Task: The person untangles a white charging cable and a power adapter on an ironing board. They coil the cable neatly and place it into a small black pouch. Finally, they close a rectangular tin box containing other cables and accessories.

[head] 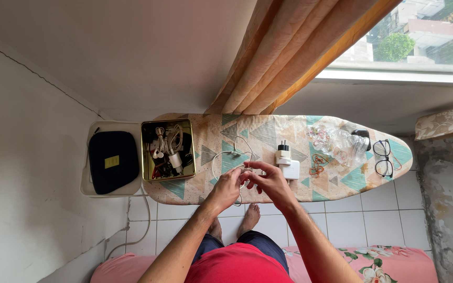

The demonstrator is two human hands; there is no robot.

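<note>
Both your left hand (230, 184) and right hand (269, 181) pinch the limp, light white cable (221, 157); I'd grip near its plug.

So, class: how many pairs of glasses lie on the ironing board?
2. Both glasses sit at the board's right end: one pair farther from the person, the other just nearer. None seem hidden.

Label and packaging on the board

A small yellow label (111, 161) sits on the dark pouch (114, 161), left of frame; crumpled clear plastic wrap (342, 140), perhaps a bag, lies centre-right.
</note>
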